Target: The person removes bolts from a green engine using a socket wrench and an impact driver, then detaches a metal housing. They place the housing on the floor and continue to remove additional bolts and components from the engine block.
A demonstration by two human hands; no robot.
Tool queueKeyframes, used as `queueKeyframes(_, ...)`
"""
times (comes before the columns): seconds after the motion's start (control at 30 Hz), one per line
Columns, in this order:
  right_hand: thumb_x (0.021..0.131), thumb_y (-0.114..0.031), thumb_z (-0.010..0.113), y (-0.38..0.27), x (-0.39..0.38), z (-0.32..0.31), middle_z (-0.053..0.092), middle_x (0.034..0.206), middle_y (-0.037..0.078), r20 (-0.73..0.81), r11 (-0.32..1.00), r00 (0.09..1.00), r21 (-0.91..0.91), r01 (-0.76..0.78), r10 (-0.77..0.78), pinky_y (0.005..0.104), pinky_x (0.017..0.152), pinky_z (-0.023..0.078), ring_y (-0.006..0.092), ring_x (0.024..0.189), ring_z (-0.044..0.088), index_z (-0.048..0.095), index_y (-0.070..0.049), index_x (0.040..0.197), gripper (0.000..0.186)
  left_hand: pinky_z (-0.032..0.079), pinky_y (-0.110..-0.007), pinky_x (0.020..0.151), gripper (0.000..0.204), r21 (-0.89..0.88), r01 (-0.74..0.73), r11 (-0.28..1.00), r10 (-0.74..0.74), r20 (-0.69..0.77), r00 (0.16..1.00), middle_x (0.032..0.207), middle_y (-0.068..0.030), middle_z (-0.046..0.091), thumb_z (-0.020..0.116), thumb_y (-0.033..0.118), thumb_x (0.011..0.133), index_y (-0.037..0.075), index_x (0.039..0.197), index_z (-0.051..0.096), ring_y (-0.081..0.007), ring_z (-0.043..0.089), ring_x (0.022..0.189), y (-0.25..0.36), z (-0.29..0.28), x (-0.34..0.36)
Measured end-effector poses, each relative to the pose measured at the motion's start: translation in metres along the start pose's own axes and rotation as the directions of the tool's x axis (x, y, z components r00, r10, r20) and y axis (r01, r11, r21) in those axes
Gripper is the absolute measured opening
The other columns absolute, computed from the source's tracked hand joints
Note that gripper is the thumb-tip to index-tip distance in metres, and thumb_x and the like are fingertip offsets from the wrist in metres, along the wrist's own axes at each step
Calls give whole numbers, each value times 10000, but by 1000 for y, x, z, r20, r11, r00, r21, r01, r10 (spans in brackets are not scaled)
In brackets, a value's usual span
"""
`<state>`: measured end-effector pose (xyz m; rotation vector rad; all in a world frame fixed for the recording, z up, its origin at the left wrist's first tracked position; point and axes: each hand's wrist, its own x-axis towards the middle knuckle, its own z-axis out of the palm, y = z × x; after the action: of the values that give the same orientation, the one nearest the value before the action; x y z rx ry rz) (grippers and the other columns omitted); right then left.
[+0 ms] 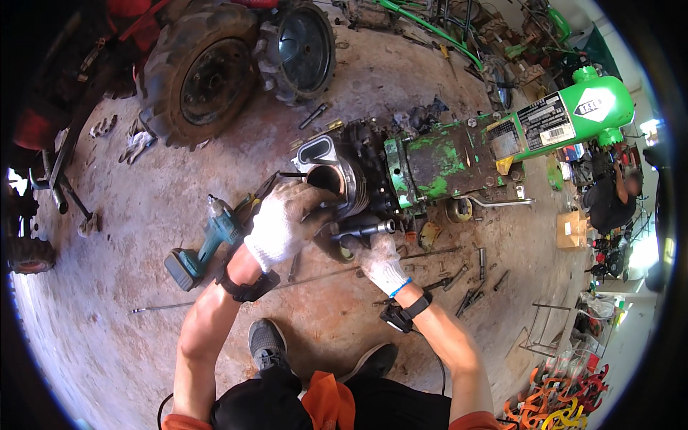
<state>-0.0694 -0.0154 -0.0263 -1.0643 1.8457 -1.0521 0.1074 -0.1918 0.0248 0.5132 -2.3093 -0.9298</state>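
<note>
A finned engine cylinder with a round open bore stands on the floor, joined to a dark, greasy engine body. My left hand, in a white work glove, has its fingers bent against the near rim of the cylinder. A dark metal rod-like part with a shiny end lies across the near side of the cylinder. Beneath that part is my right hand, also gloved, its fingers closed up against it and partly hidden. Exactly where each fingertip grips is covered by the gloves and metal.
A teal cordless impact driver lies left of my left hand. A green machine housing extends to the right. Large tractor tyres stand far left. Sockets and wrenches, plus a long thin rod, lie on the floor. Another person crouches at right.
</note>
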Motion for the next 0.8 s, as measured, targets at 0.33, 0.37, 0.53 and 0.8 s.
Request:
queueKeyframes(0.33, 1017, -243, 786, 13, -4, -1, 799, 1043, 149, -80, 931, 964, -291, 222, -255, 441, 823, 609, 302, 921, 763, 742, -51, 1184, 258, 562, -492, 891, 269, 87, 34, 996, -24, -109, 994, 1000, -134, 780, 869, 143, 822, 92, 1080, 816, -380, 722, 949, 1, 8, -8)
queueKeyframes(0.37, 1015, -268, 788, 15, -2, 0, 798, 1034, 154, -67, 971, 976, -136, 195, -205, 447, 818, 607, 312, 912, 763, 742, -53, 1180, 275, 566, -492, 879, 270, 83, 34, 996, -28, -78, 997, 999, -141, 779, 870, 133, 816, 86, 1076, 814, -384, 724, 942, -1, 8, -6)
queueKeyframes(0.53, 997, -345, 802, 15, 0, 0, 801, 1064, 206, -3, 994, 999, -107, -38, 38, 478, 863, 600, 389, 979, 770, 738, -42, 1197, 369, 588, -425, 825, 279, 47, 37, 998, -39, 40, 998, 1008, -187, 776, 839, 31, 809, -7, 1081, 791, -363, 746, 915, -5, 6, 0)
queueKeyframes(0.8, 972, -389, 797, 20, 1, 5, 783, 1026, 261, -74, 993, 997, -110, -42, 34, 503, 859, 594, 447, 993, 754, 775, -13, 1111, 401, 586, -475, 881, 264, -17, 106, 994, -105, 52, 993, 1063, -203, 782, 825, 24, 808, 11, 1071, 797, -423, 740, 970, -5, 7, -3)
